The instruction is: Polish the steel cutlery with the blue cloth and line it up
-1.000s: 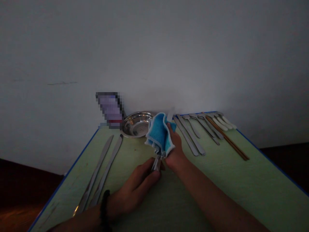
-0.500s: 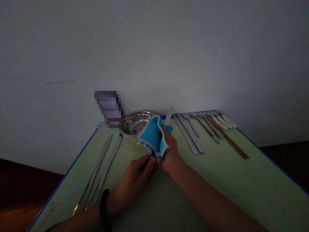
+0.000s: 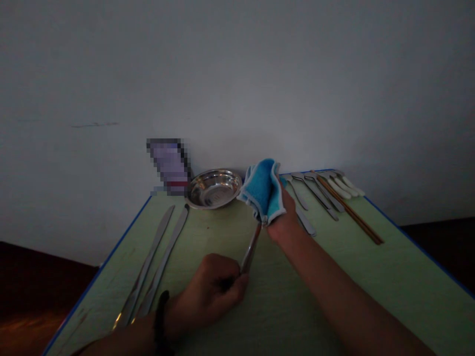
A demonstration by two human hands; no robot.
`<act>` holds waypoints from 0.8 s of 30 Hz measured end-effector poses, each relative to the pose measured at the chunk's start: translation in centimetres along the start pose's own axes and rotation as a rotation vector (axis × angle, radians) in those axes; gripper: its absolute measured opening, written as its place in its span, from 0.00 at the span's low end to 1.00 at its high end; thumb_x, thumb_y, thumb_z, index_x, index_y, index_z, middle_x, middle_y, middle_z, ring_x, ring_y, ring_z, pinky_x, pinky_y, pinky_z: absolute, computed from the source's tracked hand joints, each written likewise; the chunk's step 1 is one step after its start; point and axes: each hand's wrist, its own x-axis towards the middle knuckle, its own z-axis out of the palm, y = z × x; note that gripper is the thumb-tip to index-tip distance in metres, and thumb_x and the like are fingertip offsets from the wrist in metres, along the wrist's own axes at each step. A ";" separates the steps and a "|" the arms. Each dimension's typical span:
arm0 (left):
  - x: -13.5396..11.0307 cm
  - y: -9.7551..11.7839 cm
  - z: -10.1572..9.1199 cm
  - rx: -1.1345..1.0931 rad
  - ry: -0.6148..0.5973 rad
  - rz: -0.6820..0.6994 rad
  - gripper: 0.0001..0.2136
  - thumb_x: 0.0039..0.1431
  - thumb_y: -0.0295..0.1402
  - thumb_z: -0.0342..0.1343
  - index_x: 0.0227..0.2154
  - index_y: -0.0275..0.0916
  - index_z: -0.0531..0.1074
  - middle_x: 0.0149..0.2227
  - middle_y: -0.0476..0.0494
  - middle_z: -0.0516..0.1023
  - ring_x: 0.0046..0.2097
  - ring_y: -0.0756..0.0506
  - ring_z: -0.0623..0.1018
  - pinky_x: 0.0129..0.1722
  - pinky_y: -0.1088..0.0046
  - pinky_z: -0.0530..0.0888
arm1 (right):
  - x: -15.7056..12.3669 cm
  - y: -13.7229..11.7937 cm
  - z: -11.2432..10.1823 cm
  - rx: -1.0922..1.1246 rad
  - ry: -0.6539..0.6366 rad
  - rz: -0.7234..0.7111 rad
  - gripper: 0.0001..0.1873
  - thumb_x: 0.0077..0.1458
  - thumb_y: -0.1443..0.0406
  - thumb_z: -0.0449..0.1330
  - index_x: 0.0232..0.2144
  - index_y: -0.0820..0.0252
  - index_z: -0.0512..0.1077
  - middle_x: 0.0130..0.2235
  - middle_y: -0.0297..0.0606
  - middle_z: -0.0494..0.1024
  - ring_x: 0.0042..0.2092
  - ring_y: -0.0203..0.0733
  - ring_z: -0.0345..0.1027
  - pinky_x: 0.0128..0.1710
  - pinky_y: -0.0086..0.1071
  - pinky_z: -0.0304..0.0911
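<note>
My left hand [image 3: 211,289] is closed around the handle end of a metal knife [image 3: 251,251] low over the green table [image 3: 334,277]. The knife slants up and away to my right hand [image 3: 284,220], which grips a bunched blue cloth [image 3: 262,190] wrapped round the blade's far end. A dark band circles my left wrist.
Two long knives [image 3: 159,257] lie on the left side of the table. A steel bowl [image 3: 213,188] stands at the back by the wall, with a blurred-out object [image 3: 168,165] beside it. At the back right lie several spoons and knives [image 3: 315,190] and brown chopsticks [image 3: 351,212].
My right hand has slid the cloth up and away along the knife toward its far end, baring more of the blade. My left hand has drawn back slightly, still gripping the handle.
</note>
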 end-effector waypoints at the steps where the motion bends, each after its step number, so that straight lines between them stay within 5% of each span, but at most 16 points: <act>1: -0.1 -0.1 0.1 0.033 -0.017 0.066 0.17 0.56 0.30 0.46 0.15 0.39 0.49 0.17 0.56 0.49 0.20 0.54 0.54 0.21 0.74 0.52 | 0.3 -0.5 -0.1 0.019 0.018 -0.008 0.17 0.49 0.51 0.54 0.30 0.57 0.70 0.27 0.32 0.75 0.25 0.37 0.67 0.22 0.30 0.62; 4: -0.3 -0.2 0.4 0.081 -0.095 0.109 0.17 0.56 0.29 0.46 0.16 0.40 0.48 0.17 0.56 0.48 0.20 0.54 0.53 0.22 0.74 0.52 | 1.1 -1.6 -0.3 0.053 0.054 -0.054 0.16 0.50 0.52 0.54 0.33 0.57 0.71 0.32 0.34 0.76 0.28 0.37 0.69 0.22 0.30 0.63; 7: -0.1 -0.1 0.3 0.064 -0.137 -0.016 0.16 0.59 0.31 0.45 0.16 0.40 0.50 0.17 0.56 0.50 0.19 0.54 0.55 0.20 0.75 0.53 | 1.2 -1.9 -0.4 0.052 0.052 -0.147 0.16 0.50 0.52 0.55 0.32 0.57 0.70 0.31 0.33 0.76 0.28 0.36 0.69 0.24 0.30 0.64; 14: 0.6 0.5 -0.2 -0.041 -0.082 -0.212 0.12 0.64 0.36 0.43 0.28 0.38 0.65 0.25 0.52 0.67 0.27 0.51 0.68 0.27 0.78 0.64 | -0.2 -0.9 0.0 -0.052 0.040 -0.165 0.23 0.45 0.47 0.57 0.34 0.59 0.70 0.28 0.34 0.74 0.27 0.37 0.68 0.23 0.30 0.62; 20: 0.6 0.6 -0.1 -0.134 -0.004 -0.283 0.11 0.65 0.38 0.41 0.35 0.39 0.66 0.30 0.50 0.71 0.32 0.50 0.72 0.33 0.77 0.68 | 0.1 -0.7 0.0 -0.072 -0.026 -0.245 0.23 0.43 0.48 0.58 0.35 0.58 0.70 0.34 0.36 0.76 0.37 0.41 0.70 0.34 0.35 0.64; 24: 0.8 0.5 -0.2 -0.168 -0.003 -0.362 0.14 0.63 0.43 0.43 0.30 0.38 0.66 0.26 0.50 0.70 0.28 0.50 0.70 0.27 0.77 0.67 | 0.0 -0.8 0.1 -0.147 0.008 -0.267 0.19 0.41 0.52 0.60 0.33 0.58 0.71 0.35 0.35 0.75 0.38 0.42 0.68 0.38 0.37 0.63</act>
